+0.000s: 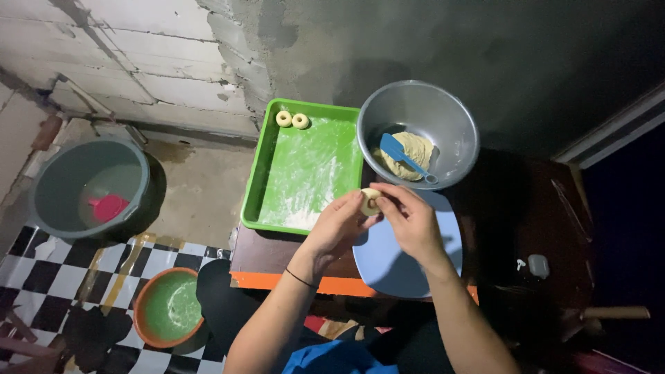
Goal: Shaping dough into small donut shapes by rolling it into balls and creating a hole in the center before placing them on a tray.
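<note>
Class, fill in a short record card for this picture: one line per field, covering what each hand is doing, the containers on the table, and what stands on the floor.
Left hand: holds dough piece
Right hand: pinches the same dough piece
Green tray: floured, two dough rings at far edge
Metal bowl: dough with blue spatula
Blue plate: under the hands
Floor: grey bucket, orange basin

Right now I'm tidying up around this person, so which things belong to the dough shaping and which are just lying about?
In use: dough piece, left hand, right hand, green tray, two dough rings, metal bowl, blue spatula, blue plate.
Lying about: grey bucket, orange basin.
</note>
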